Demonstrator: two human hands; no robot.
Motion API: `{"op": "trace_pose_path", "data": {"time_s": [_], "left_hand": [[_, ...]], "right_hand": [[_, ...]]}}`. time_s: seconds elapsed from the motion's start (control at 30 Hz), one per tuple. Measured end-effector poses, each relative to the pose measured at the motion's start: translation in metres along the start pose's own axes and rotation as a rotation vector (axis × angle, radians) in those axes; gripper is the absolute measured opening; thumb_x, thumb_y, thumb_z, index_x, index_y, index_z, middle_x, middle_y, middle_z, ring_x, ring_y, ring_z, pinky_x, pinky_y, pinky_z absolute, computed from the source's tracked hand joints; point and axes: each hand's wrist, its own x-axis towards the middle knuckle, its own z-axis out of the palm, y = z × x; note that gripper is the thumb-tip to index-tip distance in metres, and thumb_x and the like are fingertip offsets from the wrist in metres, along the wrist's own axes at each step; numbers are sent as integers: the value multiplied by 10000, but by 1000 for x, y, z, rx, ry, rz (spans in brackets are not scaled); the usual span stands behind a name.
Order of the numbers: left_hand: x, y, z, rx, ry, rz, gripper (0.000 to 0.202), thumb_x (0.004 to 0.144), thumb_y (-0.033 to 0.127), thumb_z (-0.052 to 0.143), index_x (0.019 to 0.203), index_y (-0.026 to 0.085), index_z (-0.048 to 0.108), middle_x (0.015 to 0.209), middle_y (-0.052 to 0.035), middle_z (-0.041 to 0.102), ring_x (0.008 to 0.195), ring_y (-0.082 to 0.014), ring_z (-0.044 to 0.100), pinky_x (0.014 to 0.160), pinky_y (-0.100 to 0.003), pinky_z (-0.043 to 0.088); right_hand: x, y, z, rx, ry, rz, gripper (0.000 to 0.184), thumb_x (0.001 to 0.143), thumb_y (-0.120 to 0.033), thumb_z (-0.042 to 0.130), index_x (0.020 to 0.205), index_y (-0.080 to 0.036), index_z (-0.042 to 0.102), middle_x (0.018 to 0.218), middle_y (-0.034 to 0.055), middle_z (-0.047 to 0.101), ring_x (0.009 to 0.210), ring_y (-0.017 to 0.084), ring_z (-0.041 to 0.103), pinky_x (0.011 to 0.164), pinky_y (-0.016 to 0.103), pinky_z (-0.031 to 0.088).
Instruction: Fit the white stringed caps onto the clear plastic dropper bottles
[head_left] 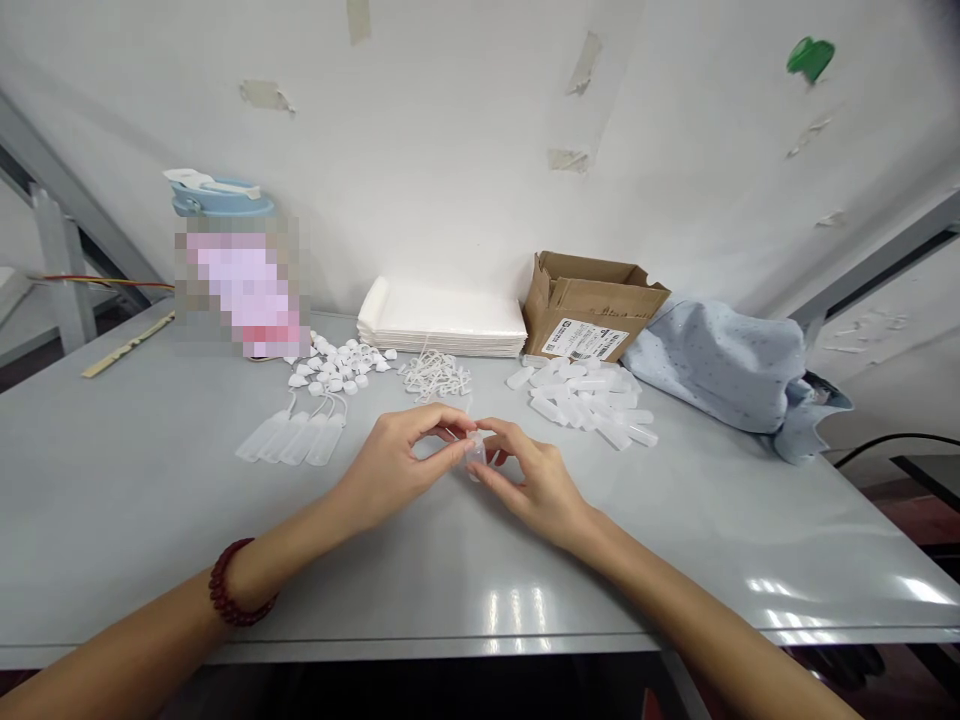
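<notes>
At the far left of the gray table (412, 590), a pale strip (127, 345) lies along the slanting side edge, then comes a pixelated container (244, 280) with a light blue lid (225, 205). Four translucent tubes with white cords (291, 440) lie side by side in front of a heap of small white caps (330, 368). The left hand (397, 460), with a dark red bead bracelet (220, 585) on its wrist, has its grip pinched on the upper part of a small translucent plastic tube (476, 455), held between both hands near the middle. Just behind them are looped white cords (435, 378) and a stack of white sheets (450, 320). The right hand (544, 485) pinches the same tube lower down, its thumb on the near side. Beyond its knuckles lie loose translucent tubes (589, 395), a cardboard box (592, 310) and a pale blue cloth (720, 370) near the right edge. Bare tabletop stretches between the hands and the straight front edge, which both forearms cross
</notes>
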Motion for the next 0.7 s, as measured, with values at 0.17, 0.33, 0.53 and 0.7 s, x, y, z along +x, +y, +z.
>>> {"op": "trace_pose_path", "data": {"time_s": [0.17, 0.33, 0.53, 0.7], "left_hand": [[-1, -2, -1, 0, -3, -20, 333, 818, 283, 611, 1144, 226, 568, 903, -4, 691, 825, -145, 662, 805, -292, 543], [-1, -7, -1, 83, 50, 91, 399, 813, 285, 621, 1189, 209, 514, 978, -39, 686, 889, -170, 654, 847, -339, 541], [-3, -2, -1, 251, 3, 289, 494, 769, 298, 694, 1205, 213, 478, 1134, -74, 630, 984, -195, 620, 878, -355, 517], [-3, -3, -2, 340, -55, 473, 504, 791, 239, 669, 1230, 209, 422, 1171, -97, 595, 1105, -218, 549, 943, -378, 472]], "right_hand": [[-1, 0, 0, 6, 25, 8, 277, 871, -258, 550, 1137, -182, 530, 857, 59, 681, 755, 165, 637, 671, 281, 517], [4, -6, -3, 296, 8, 241, 238, 854, -289, 565, 1067, -183, 565, 843, 52, 682, 764, 169, 639, 740, 322, 515], [8, -8, -10, 991, -188, 398, 265, 865, -304, 573, 1101, -183, 579, 990, 72, 688, 898, 170, 646, 880, 342, 462], [8, -6, -8, 1179, -181, 472, 254, 838, -287, 615, 1069, -182, 607, 1005, 83, 686, 925, 187, 649, 882, 347, 465]]}}
